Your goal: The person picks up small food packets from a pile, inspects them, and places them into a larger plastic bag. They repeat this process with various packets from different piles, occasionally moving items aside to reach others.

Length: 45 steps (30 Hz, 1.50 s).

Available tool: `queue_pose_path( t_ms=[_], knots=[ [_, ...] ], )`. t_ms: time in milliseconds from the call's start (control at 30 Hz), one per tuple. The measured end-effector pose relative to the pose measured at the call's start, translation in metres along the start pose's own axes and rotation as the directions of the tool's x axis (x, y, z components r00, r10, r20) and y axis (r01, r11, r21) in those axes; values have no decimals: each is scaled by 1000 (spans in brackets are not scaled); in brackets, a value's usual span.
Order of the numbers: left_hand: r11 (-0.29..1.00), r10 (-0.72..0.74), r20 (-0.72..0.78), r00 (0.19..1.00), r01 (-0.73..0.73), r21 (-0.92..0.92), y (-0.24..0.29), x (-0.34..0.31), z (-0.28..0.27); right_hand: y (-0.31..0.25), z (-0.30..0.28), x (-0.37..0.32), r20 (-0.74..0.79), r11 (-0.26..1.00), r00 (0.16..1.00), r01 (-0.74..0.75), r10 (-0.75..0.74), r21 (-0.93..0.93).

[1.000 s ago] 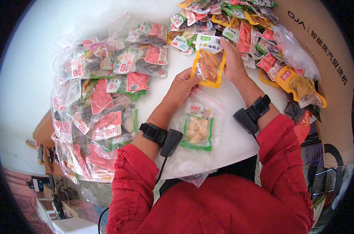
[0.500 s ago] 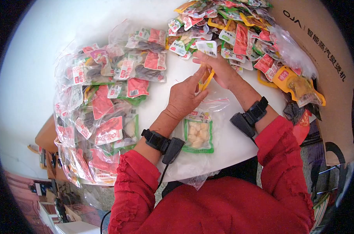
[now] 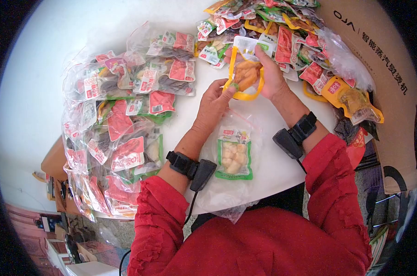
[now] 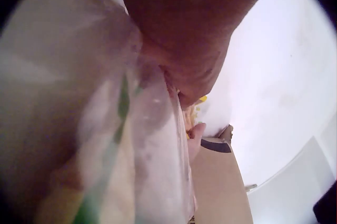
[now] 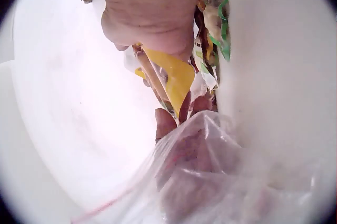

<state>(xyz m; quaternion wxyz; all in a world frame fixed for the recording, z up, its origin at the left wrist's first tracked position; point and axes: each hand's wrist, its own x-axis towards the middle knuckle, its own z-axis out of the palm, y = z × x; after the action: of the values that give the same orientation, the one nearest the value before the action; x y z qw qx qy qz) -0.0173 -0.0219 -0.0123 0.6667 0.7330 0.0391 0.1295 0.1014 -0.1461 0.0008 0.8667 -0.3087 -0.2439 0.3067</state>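
Observation:
A yellow-edged clear packet of brown food (image 3: 246, 73) is held up between both hands above the table. The left hand (image 3: 213, 103) pinches its lower left corner, thumb on the front. The right hand (image 3: 273, 76) grips its right side with the thumb near the top. Below them, a green-edged packet of pale pieces (image 3: 234, 156) lies on or in a clear zip bag (image 3: 256, 133); which one, I cannot tell. In the right wrist view the packet's yellow edge (image 5: 176, 76) shows under the right hand (image 5: 152, 13). The left wrist view shows mostly blurred clear plastic (image 4: 158, 145).
Filled clear bags of packets (image 3: 125, 115) cover the table's left side. A heap of loose packets (image 3: 282, 41) lies at the back right, with a yellow packet (image 3: 342, 94) at its near end. A cardboard box (image 3: 378, 60) stands at the right.
The yellow-edged packet was turned edge-on half a second ago and now faces the head camera again. Both hands shifted with it, and the left hand moved back to its lower corner.

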Motion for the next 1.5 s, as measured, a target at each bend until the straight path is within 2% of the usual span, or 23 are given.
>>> queue_pose_path(
  t_ms=[33,167,233,333,633,867,933,1267,1500],
  knots=[
    [993,-50,113,992,61,-97,0,0,0,0,4,-1,19,1000,1000,5,-4,-7],
    [973,-105,117,988,127,-192,-3,1,0,-1,15,-8,69,999,998,-9,5,53],
    [948,-105,46,993,114,-298,-9,4,-1,1,13,-5,-41,996,996,85,-85,9],
    [942,-92,-7,996,85,-324,-14,7,-4,0,9,-2,-45,997,996,82,-82,-14],
    [970,-74,-82,994,53,-236,-12,7,-4,1,6,-3,-97,997,994,49,-54,-55],
    [985,-88,-61,994,78,-157,-7,4,-4,2,2,-1,-96,998,994,51,-53,-28],
    [993,-48,-59,997,41,-110,-10,6,-4,1,2,0,-105,997,992,72,-74,-19],
    [992,-50,-5,999,49,-114,-8,4,-3,1,0,-1,-129,997,988,81,-83,-16],
    [993,-15,-39,999,10,-115,-11,6,-3,3,-8,2,-152,991,985,61,-80,-121]
  ],
)
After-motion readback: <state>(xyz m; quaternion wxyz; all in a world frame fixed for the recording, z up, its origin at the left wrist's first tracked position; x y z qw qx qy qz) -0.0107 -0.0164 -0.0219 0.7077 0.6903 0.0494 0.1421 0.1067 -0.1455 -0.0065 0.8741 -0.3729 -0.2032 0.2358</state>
